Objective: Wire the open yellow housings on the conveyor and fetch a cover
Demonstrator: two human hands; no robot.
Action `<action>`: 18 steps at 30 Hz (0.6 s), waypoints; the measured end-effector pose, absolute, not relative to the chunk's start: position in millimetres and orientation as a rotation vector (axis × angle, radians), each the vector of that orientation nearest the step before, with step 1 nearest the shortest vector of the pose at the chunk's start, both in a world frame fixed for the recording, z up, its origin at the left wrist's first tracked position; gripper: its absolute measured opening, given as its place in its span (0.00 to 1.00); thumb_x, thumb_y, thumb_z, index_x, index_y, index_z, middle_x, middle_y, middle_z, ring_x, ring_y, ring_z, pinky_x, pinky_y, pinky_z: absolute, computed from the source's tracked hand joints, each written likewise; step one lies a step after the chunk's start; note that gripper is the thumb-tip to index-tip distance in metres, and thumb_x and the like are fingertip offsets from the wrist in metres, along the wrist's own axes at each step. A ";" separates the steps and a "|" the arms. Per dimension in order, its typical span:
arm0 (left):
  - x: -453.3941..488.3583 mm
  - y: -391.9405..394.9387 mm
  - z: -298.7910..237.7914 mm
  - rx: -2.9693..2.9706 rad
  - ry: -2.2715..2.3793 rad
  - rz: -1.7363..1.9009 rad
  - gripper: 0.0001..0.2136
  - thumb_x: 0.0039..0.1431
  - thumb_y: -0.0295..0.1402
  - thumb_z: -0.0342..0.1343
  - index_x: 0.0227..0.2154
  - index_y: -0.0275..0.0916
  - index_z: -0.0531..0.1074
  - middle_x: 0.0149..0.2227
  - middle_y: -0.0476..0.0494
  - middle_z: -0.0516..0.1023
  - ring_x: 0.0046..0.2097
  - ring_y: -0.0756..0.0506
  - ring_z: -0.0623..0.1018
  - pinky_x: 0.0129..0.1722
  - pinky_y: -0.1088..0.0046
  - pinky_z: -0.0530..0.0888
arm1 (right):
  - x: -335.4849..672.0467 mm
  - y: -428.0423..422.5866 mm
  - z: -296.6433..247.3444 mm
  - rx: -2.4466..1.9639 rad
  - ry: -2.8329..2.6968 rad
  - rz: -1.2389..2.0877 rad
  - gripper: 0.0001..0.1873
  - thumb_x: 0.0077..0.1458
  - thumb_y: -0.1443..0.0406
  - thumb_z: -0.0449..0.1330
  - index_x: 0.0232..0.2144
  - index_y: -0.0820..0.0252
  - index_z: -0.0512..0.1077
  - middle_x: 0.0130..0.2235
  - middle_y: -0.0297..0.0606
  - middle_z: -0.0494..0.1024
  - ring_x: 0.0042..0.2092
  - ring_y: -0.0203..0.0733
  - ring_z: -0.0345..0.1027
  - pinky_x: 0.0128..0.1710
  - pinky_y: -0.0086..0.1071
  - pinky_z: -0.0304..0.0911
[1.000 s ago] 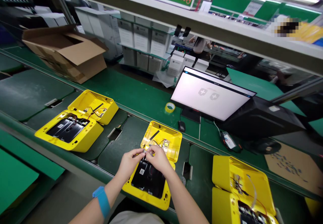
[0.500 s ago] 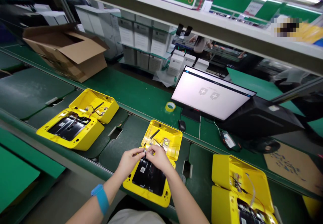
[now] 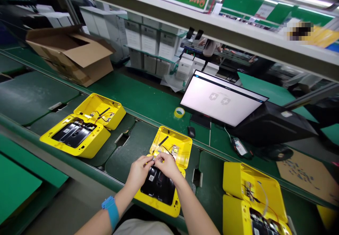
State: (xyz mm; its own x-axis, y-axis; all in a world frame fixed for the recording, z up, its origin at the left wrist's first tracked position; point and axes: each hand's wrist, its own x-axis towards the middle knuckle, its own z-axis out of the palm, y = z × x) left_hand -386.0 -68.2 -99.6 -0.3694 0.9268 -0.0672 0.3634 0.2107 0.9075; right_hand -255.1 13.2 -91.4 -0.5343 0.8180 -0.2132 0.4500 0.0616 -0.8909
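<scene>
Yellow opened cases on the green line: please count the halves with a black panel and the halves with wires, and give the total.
Black-panel halves: 3 (left black-panel half, middle black-panel half, right black-panel half)
Wired halves: 3 (left wired half, middle wired half, right wired half)
Total: 6

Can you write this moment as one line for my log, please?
left hand: pinching tiny part | right hand: pinching it too | under hands: open yellow case
</scene>
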 end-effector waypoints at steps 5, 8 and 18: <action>-385.3 -67.7 -103.8 1.271 1.893 1.081 0.14 0.58 0.37 0.51 0.41 0.38 0.77 0.37 0.41 0.77 0.40 0.44 0.76 0.44 0.69 0.70 | -256.1 14.4 -92.2 -1.278 -1.990 1.469 0.06 0.44 0.65 0.54 0.23 0.60 0.70 0.25 0.32 0.73 0.28 0.34 0.63 0.32 0.30 0.60; -384.2 -67.1 -104.4 1.283 1.899 1.056 0.14 0.59 0.37 0.49 0.41 0.39 0.76 0.37 0.42 0.76 0.41 0.44 0.76 0.44 0.70 0.69 | -256.2 15.8 -95.2 -1.267 -1.970 1.496 0.06 0.44 0.65 0.54 0.23 0.60 0.70 0.23 0.32 0.71 0.27 0.34 0.62 0.30 0.29 0.58; -380.1 -64.3 -106.5 1.237 1.892 1.029 0.14 0.60 0.36 0.47 0.39 0.37 0.75 0.39 0.40 0.75 0.41 0.43 0.75 0.44 0.67 0.69 | -255.0 17.0 -95.8 -1.252 -1.839 1.618 0.04 0.43 0.66 0.55 0.21 0.62 0.68 0.22 0.30 0.68 0.26 0.32 0.59 0.27 0.27 0.55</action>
State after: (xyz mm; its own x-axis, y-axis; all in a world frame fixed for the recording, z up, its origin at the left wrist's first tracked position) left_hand -380.1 -64.3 -106.5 -0.3468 0.9330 -0.0959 0.4265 0.2480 0.8698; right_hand -255.0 17.0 -95.8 -0.5259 0.8098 -0.2601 0.3613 -0.0641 -0.9303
